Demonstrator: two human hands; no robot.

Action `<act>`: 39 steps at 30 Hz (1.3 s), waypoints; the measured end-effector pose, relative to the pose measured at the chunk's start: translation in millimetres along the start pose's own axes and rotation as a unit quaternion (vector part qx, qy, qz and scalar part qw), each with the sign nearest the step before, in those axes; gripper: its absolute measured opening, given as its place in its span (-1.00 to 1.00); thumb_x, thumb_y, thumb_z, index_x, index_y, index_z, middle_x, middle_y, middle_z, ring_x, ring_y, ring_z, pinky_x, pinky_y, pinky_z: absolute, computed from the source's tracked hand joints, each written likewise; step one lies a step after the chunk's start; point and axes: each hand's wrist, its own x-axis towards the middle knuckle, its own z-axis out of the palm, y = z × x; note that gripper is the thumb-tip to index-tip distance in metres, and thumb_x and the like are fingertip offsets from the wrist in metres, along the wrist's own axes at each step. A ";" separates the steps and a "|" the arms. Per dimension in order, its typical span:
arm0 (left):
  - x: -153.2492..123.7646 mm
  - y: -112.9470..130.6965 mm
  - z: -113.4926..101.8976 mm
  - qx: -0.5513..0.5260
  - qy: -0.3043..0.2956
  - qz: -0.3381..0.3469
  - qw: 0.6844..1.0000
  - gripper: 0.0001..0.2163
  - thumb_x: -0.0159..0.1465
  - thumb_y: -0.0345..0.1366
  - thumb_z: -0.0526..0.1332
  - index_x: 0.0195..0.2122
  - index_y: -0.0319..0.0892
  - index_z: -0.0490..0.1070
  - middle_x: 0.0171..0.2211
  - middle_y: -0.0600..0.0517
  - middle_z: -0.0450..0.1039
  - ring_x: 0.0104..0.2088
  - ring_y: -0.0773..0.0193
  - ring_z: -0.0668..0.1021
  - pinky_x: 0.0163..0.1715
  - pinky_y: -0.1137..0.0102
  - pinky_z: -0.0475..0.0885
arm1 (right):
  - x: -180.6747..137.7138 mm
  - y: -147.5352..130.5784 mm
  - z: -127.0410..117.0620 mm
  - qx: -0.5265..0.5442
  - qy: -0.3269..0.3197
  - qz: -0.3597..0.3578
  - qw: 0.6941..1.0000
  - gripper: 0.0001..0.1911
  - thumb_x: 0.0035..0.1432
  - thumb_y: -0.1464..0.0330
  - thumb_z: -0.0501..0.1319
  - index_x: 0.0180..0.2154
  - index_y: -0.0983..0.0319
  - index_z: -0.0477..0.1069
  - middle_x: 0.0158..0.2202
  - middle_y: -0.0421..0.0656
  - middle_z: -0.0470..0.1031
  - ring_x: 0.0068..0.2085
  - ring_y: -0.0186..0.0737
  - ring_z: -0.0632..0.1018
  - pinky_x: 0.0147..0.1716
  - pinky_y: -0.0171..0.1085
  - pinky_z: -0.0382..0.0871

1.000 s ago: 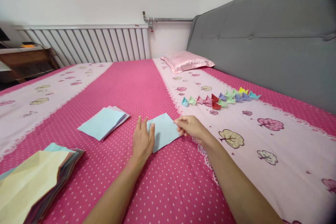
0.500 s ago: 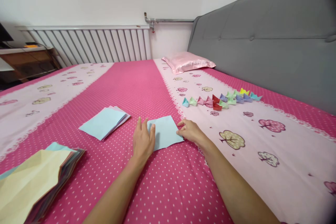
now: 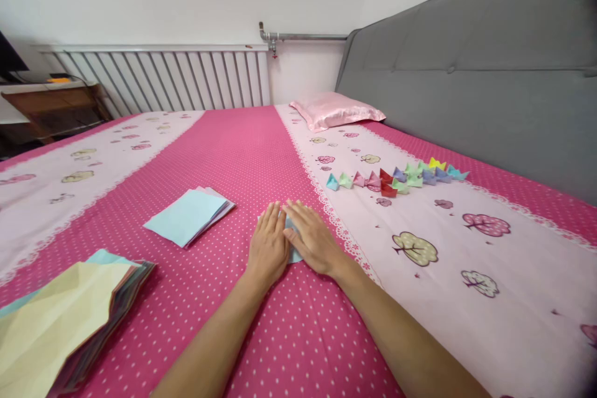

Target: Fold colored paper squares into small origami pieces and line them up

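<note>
My left hand and my right hand lie flat side by side on a light blue paper sheet on the pink dotted bedspread. Both hands have their fingers stretched out and pressed down on the paper. Only a small strip of the sheet shows between and under them. A small stack of square papers, light blue on top, lies to the left of my left hand.
A row of several small folded paper boats in mixed colours sits at the right. A thick pile of coloured sheets is at the bottom left. A pink pillow lies by the grey headboard. A radiator lines the far wall.
My right hand moved left from the sheet's right edge onto the sheet, which now looks folded smaller. Both hands now press flat on it.
</note>
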 end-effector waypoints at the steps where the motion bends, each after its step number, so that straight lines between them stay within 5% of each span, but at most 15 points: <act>1: -0.5 -0.4 1.9 0.004 -0.023 0.010 1.000 -0.54 0.29 -0.30 -0.13 0.17 -0.42 0.05 0.21 -0.26 0.04 0.24 0.07 0.03 0.18 0.12 0.02 | -0.6 -0.1 5.5 0.012 -0.033 -0.011 0.999 -0.41 0.26 0.13 -0.19 0.23 0.27 -0.08 0.28 -0.10 -0.05 0.28 -0.18 -0.05 0.21 -0.10 -0.17; 5: -3.6 -1.6 7.3 0.020 -0.103 0.009 0.994 -0.53 0.26 -0.32 -0.11 0.19 -0.40 0.02 0.22 -0.22 0.03 0.23 0.04 0.04 0.17 0.12 0.04 | -2.6 7.4 22.3 0.026 -0.109 0.010 0.994 -0.34 0.25 0.06 -0.28 0.26 0.29 -0.23 0.30 -0.10 -0.18 0.28 -0.20 -0.10 0.22 -0.10 -0.22; 11: -4.9 -0.8 8.7 0.050 -0.167 -0.016 0.985 -0.52 0.29 -0.28 -0.16 0.20 -0.41 0.01 0.23 -0.20 0.00 0.24 0.05 0.04 0.18 0.15 -0.01 | -1.5 15.0 30.7 -0.026 -0.132 0.043 0.990 -0.27 0.21 -0.01 -0.33 0.25 0.31 -0.19 0.29 -0.06 -0.15 0.29 -0.13 -0.12 0.22 -0.08 -0.29; 39: -5.6 -6.9 7.9 0.101 -0.151 -0.099 0.978 -0.49 0.30 -0.12 -0.20 0.20 -0.29 0.05 0.23 -0.18 0.01 0.23 0.05 0.08 0.17 0.14 -0.05 | -0.6 21.4 34.4 -0.145 -0.102 0.141 0.974 -0.29 0.18 -0.03 -0.37 0.24 0.17 -0.08 0.30 -0.09 -0.14 0.28 -0.01 -0.13 0.17 0.03 -0.35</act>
